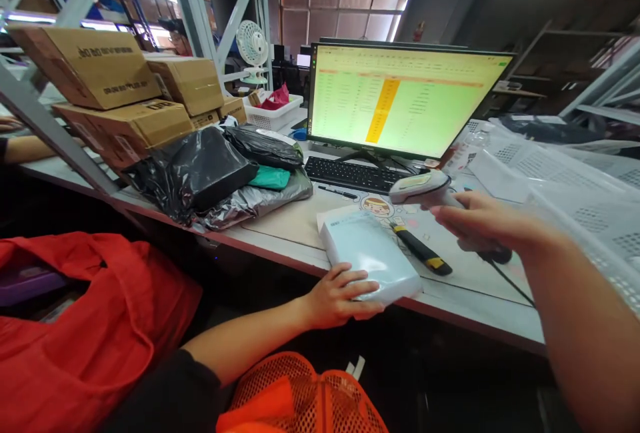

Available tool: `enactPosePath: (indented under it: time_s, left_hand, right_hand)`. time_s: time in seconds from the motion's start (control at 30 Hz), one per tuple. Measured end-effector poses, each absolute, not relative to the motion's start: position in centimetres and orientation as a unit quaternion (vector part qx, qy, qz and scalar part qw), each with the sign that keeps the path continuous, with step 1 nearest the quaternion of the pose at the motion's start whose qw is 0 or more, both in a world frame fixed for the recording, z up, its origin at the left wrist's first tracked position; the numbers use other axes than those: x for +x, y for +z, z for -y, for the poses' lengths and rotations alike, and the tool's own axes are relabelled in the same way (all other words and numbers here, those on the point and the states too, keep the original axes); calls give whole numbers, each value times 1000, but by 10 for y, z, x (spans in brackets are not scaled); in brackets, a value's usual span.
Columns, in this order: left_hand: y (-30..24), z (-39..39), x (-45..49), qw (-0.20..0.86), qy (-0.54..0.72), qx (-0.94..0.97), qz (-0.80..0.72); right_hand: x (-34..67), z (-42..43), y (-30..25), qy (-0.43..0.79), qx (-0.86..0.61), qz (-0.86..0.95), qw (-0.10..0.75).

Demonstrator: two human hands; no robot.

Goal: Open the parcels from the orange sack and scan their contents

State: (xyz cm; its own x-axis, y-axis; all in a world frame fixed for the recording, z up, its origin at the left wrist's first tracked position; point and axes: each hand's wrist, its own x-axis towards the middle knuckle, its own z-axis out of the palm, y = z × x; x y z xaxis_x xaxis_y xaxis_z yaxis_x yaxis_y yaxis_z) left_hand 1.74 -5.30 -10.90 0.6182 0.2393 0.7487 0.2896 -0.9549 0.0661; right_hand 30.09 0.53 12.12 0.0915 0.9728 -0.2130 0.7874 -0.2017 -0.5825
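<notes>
Left hand (340, 296) closed on a pale blue plastic packet (370, 256), packet braced at the edge of the counter (480, 309), face up. Right hand (493, 223) half-open beside a handheld barcode scanner (420, 187), grip uncertain. Yellow-black box cutter (423, 249) lying between, within easy reach.

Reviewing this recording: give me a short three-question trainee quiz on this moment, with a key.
1. True or false: the left hand touches the pale blue package.
2. Which item lies beside the package?
A. A yellow-and-black utility knife
B. A stapler
C. A coffee mug
3. Which hand is nearer the white handheld barcode scanner?

Key: 1. True. 2. A. 3. The right hand.
</notes>
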Motion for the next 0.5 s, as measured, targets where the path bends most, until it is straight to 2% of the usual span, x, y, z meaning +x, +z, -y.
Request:
enactPosePath:
  time_s: [0.1, 0.17, 0.23, 0.33, 0.43, 0.5]
  left_hand:
    - [-110, 53, 19, 43, -437, -888, 138]
    - [-111, 54, 20, 31, -430, -891, 143]
    - [-112, 54, 21, 34, -427, -891, 150]
    - [-112, 55, 18, 56, -424, -891, 151]
    - [-101, 52, 6, 46, -436, -888, 142]
    - [-87, 46, -7, 21, -485, -862, 143]
  right_hand:
    - [266, 2, 151, 426, -654, 618, 99]
    - [247, -1, 159, 426, -627, 650, 58]
    - [238, -11, 156, 405, -593, 695, 34]
    - [250, -29, 140, 348, -594, 722, 71]
    - [282, -47, 112, 241, -666, 695, 126]
    - [305, -52, 87, 155, -742, 644, 103]
